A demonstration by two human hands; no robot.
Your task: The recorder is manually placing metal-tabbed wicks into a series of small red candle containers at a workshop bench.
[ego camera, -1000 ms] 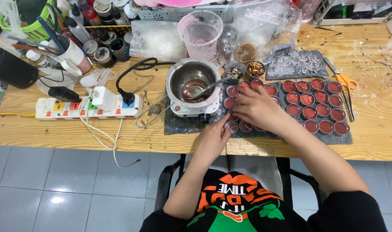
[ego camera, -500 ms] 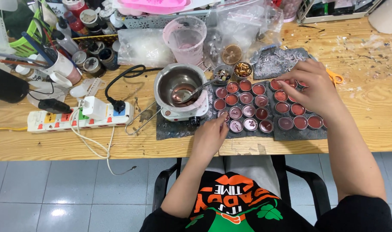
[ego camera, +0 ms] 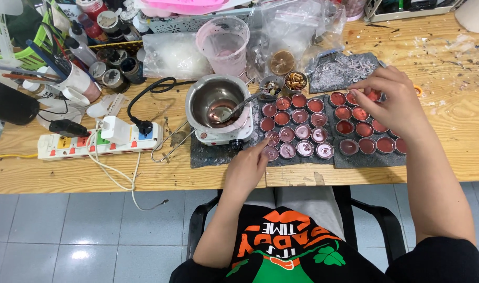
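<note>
**Small tins of red wax on dark mats**

The left hand [ego camera: 247, 167] rests at the table edge, fingers loosely curled, forefinger touching a tin [ego camera: 272, 138] in the near-left block. The right hand [ego camera: 391, 99] hovers over the far-right tins [ego camera: 354, 112], fingertips drawn together as if pinching something too small to make out. The tins look light, thin-walled and easily tipped; the fill may be soft, so the rims seem the safest hold.

Black short-sleeved T-shirt, orange lettering and green print on chest, light grey trousers, bare forearms
</note>
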